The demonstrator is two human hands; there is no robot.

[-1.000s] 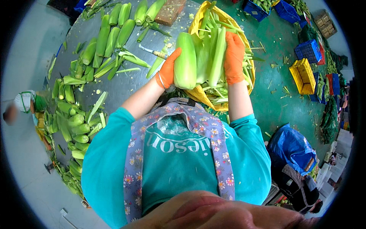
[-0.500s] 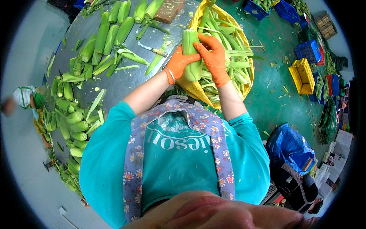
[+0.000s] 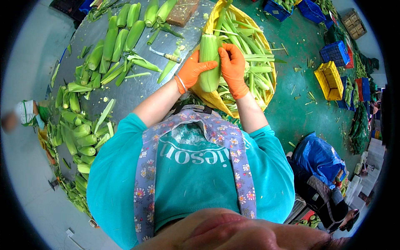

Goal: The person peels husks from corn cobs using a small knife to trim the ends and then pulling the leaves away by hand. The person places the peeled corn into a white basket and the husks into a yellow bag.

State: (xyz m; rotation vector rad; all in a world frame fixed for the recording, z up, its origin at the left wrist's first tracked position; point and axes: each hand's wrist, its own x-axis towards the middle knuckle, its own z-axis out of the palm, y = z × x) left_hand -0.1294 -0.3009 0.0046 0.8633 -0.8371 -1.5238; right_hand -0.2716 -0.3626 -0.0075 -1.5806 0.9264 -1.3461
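Note:
A green ear of corn (image 3: pixel 209 62), still in its husk and cut flat at the top end, stands lengthwise in front of me above the near side of a yellow sack (image 3: pixel 202 98). My left hand (image 3: pixel 194 70), in an orange glove, is closed round its left side, with the thumb across its front. At its upper right edge, my orange-gloved right hand (image 3: pixel 234 71) has its fingers curled and pressed in; whether a loose husk leaf is between them is hidden. Pulled husk leaves (image 3: pixel 255 75) fill the sack.
On the metal table (image 3: pixel 125 98) lie several husked ears (image 3: pixel 109 43), a hooked knife (image 3: pixel 166 55) with a wooden handle, and a brick-like block (image 3: pixel 182 11). More ears (image 3: pixel 85 139) are heaped at left. A yellow crate (image 3: pixel 329 81) and a blue bag (image 3: pixel 318 156) stand on the green floor, near another person.
My right thumb and fingers have shifted from the front of the ear to its upper right edge. The left hand keeps its hold. At lower right, the other person has leaned toward the blue bag.

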